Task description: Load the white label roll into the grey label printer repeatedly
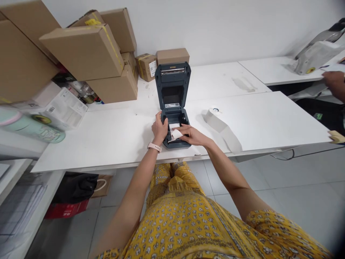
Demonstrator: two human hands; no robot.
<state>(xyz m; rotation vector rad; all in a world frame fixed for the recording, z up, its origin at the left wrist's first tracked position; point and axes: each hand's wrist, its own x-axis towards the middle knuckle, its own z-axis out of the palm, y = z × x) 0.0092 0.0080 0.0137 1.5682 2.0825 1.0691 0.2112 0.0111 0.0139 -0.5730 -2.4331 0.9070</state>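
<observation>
White paper (177, 134) is inside open dark printer (172, 94), near front. Your right hand (192, 135) pinches its loose curled end; your left hand (160, 129) clasps printer's left wall. Paper looks light, soft, easy to crease: hold by edge, gently. Printer seems stiff, rather heavy; take by side walls.
</observation>
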